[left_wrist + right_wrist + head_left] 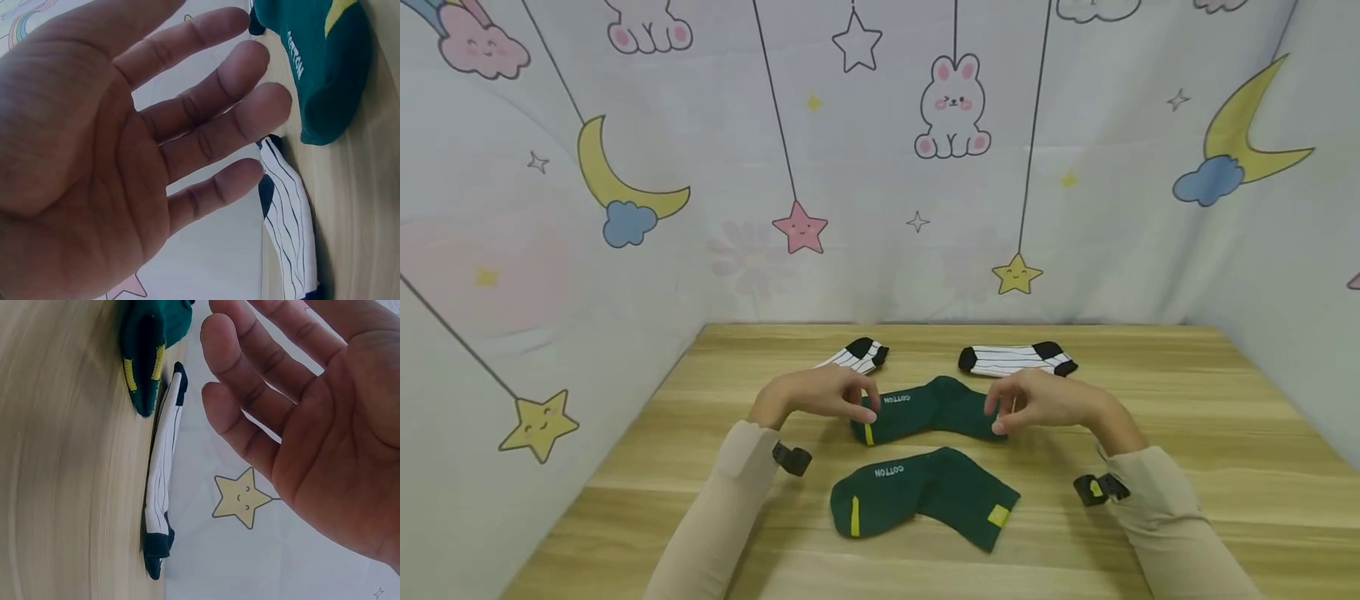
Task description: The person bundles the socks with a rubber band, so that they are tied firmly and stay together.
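Observation:
Two dark green socks with yellow marks and white "COTTON" lettering lie flat, one behind the other. Over the toe end of the farther green sock (917, 412) my left hand (829, 392) hovers, its fingers loosely bent and holding nothing. My right hand (1041, 400) is above that sock's cuff end, equally bare; its fingers hide part of the cuff. Both wrist views show relaxed, spread fingers apart from the cloth. The nearer green sock (917, 500) lies closer to me, toe to the left, cuff to the right.
At the back of the wooden table (1150, 375) lie two white socks with dark stripes and black toes and heels: the left striped sock (857, 356), partly behind my left hand, and the right striped sock (1007, 358). A printed curtain (880, 167) encloses the back and sides.

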A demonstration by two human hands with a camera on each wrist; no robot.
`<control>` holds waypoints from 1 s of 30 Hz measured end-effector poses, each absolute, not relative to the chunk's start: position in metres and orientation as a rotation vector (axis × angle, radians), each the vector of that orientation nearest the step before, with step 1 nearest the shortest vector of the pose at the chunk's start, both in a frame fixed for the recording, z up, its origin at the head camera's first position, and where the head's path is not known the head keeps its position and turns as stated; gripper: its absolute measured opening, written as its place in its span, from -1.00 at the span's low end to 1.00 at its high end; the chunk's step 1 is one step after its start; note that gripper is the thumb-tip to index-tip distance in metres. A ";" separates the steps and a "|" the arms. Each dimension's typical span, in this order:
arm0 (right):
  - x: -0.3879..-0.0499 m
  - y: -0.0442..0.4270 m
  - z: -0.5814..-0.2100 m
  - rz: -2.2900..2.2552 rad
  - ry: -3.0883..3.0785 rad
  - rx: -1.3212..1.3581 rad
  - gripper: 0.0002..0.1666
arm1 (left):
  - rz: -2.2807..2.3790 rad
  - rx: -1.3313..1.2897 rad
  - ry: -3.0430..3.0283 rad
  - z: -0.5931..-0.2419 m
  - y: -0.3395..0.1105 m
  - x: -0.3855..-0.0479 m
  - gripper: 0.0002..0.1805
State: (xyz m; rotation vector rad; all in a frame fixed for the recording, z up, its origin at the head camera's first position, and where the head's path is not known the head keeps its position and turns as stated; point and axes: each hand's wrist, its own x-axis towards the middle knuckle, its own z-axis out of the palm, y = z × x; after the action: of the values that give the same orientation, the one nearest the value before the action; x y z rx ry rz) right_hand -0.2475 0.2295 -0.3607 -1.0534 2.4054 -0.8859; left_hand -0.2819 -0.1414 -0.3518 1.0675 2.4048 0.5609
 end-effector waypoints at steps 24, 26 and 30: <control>-0.243 0.215 -0.371 -0.786 2.225 -0.961 -0.86 | 0.549 1.089 2.223 -0.355 -0.140 -0.279 -0.84; -0.243 0.214 -0.373 -0.768 2.211 -0.939 -0.83 | 0.538 1.092 2.200 -0.357 -0.139 -0.280 -0.85; -0.243 0.212 -0.376 -0.732 2.174 -0.893 -0.78 | 0.491 1.095 2.187 -0.360 -0.136 -0.280 -0.92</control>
State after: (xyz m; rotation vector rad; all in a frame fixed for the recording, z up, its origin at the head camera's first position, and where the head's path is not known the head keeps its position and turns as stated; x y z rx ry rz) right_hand -0.2432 0.2125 -0.3761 -0.8929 2.1739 -0.7325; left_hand -0.2802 -0.1361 -0.3599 1.0953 2.1867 0.4913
